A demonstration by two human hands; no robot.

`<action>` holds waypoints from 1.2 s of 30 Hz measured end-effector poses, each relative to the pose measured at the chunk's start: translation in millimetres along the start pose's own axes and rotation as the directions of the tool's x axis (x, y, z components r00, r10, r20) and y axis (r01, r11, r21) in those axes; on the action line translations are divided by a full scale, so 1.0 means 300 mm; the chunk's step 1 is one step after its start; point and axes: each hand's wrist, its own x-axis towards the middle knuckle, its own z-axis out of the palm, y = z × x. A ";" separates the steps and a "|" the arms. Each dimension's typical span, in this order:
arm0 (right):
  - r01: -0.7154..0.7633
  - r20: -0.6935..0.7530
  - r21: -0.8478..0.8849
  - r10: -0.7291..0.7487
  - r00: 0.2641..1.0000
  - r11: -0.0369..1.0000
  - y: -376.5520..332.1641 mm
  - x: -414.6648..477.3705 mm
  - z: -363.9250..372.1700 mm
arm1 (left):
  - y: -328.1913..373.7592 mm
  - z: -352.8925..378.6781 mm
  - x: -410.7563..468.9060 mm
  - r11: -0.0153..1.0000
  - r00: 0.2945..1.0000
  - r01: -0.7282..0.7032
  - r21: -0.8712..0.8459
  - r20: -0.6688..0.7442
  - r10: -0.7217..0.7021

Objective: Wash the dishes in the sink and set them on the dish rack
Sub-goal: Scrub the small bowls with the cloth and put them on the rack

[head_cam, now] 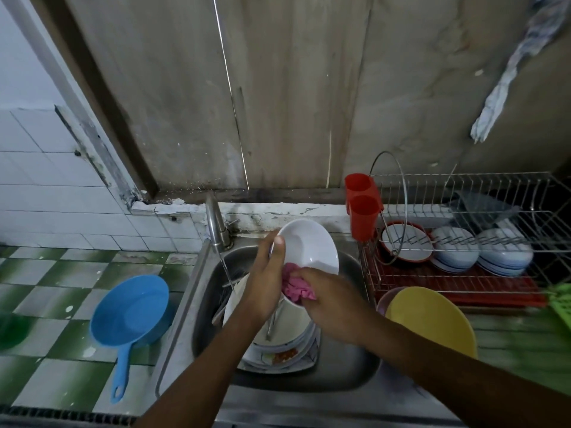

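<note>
Over a dish-filled steel sink (346, 366), my left hand (265, 282) gripped a round white plate (309, 242) tilted toward me, my right hand (330, 301) clutching a pink cloth (295, 284).

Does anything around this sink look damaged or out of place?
The painted ledge behind the faucet is cracked and flaking, with dark stains. Otherwise nothing stands out: the left hand holds a white bowl over the sink while the right hand wipes it with a pink cloth.
</note>
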 end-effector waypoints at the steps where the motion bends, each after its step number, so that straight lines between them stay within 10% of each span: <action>1: 0.033 0.011 -0.055 -0.033 0.999 0.998 0.010 -0.004 -0.014 | -0.001 -0.001 0.002 1.000 1.000 0.006 -0.003 -0.005 -0.006; 4: 0.128 0.006 -0.316 -0.133 0.991 0.940 0.091 -0.003 -0.054 | 0.013 0.001 0.005 1.000 1.000 -0.010 -0.021 0.006 0.010; 9: -0.175 -0.099 0.254 0.205 0.974 0.951 -0.020 0.001 0.007 | 0.007 0.064 0.020 0.999 0.999 -0.028 0.017 -0.026 0.029; 15: -0.138 -0.081 0.109 0.147 0.986 0.984 -0.001 -0.017 -0.020 | 0.030 0.071 0.040 0.998 0.995 -0.030 0.047 -0.098 0.035; 19: -0.289 0.007 0.785 0.459 0.888 0.548 -0.100 0.059 -0.065 | 0.068 0.126 -0.004 0.979 0.986 -0.054 0.198 -0.141 0.083; 24: -0.265 0.057 0.891 0.488 0.871 0.368 -0.156 0.070 -0.113 | 0.093 0.118 0.030 0.986 0.979 -0.023 0.165 -0.195 0.056; 28: -0.122 0.180 0.983 0.555 0.812 -0.139 -0.128 0.114 -0.198 | 0.066 0.145 -0.013 0.926 0.959 -0.161 0.341 -0.168 0.228; 32: -0.273 0.235 0.962 0.515 0.825 -0.001 -0.147 0.081 -0.168 | 0.057 0.123 0.026 0.916 0.960 -0.131 0.379 -0.182 0.213; 36: -0.162 0.277 0.954 0.534 0.799 -0.253 -0.114 0.075 -0.221 | 0.031 0.104 -0.020 0.798 0.931 -0.294 0.526 -0.031 0.364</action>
